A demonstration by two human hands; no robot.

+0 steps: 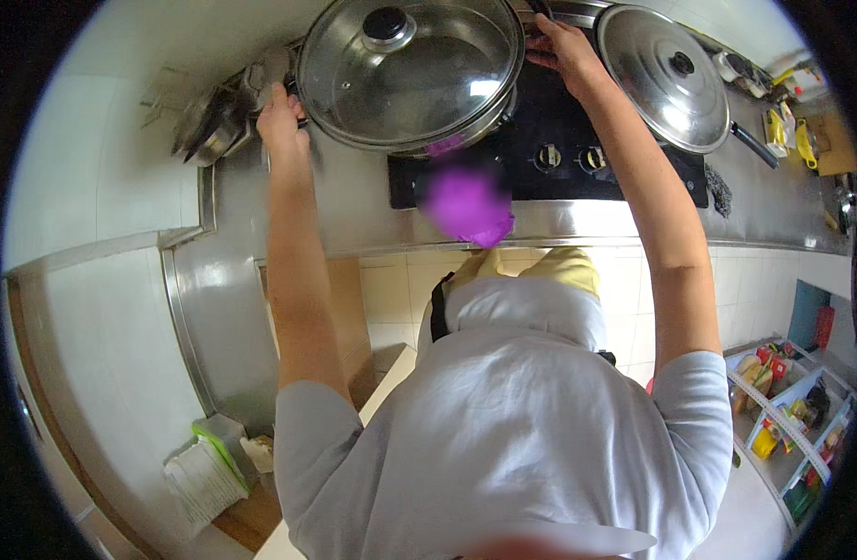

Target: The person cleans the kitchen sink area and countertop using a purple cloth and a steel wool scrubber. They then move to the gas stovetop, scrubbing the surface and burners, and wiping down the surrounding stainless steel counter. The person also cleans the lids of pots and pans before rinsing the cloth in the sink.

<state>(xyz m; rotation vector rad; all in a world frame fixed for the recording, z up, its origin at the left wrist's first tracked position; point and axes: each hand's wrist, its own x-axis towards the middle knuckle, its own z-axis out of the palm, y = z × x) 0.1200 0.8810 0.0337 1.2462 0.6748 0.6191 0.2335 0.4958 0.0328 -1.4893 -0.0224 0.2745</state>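
A large steel pan [463,133] is at the left side of the black gas stove [540,126]. Its domed glass lid [428,77] has a black knob on top. My left hand [281,124] is closed round a black side handle at the pan's left. On the opposite side, my right hand [565,52] grips a black handle [539,7], its fingers curled beside the lid's rim. The lid hides what is beneath the pan and most of its wall. A blurred purple thing [467,203], perhaps a bag or cloth, is at the stove's front edge.
Right of my right arm stands a second pan with a metal lid [663,77]; its long black handle [754,145] points towards the right front. Steel pots [215,133] are by the left wall. A black scouring pad [719,190] lies beside the stove. Storage bins [785,420] are at lower right.
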